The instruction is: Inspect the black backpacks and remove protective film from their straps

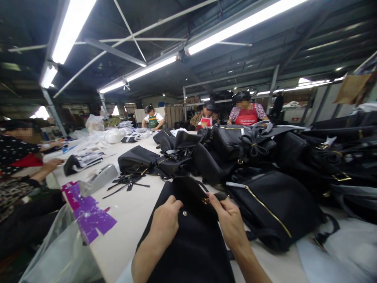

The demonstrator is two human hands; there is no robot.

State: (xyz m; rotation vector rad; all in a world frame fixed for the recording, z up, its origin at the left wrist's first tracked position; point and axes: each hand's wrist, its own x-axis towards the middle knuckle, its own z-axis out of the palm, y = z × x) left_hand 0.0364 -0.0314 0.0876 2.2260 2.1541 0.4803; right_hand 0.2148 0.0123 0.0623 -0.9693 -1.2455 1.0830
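A black bag (194,239) lies in front of me on the white table, with its flap (187,188) raised at the far end. A small silver snap button (185,213) shows on its front. My left hand (165,220) is closed on the bag beside that snap, fingers curled in. My right hand (228,218) is closed too, pinching a small dark rounded piece (220,195) at the bag's right edge. Small gold metal parts (205,200) show at those fingertips. I cannot make out whether the dark piece belongs to the bag.
Right of me lies a black bag with a gold zipper (269,212), before a heap of black bags (224,145). Thin black straps (129,182) and purple tape (92,216) are on the left. Co-workers sit at the left edge and far side. Clear plastic (64,243) hangs at the near-left edge.
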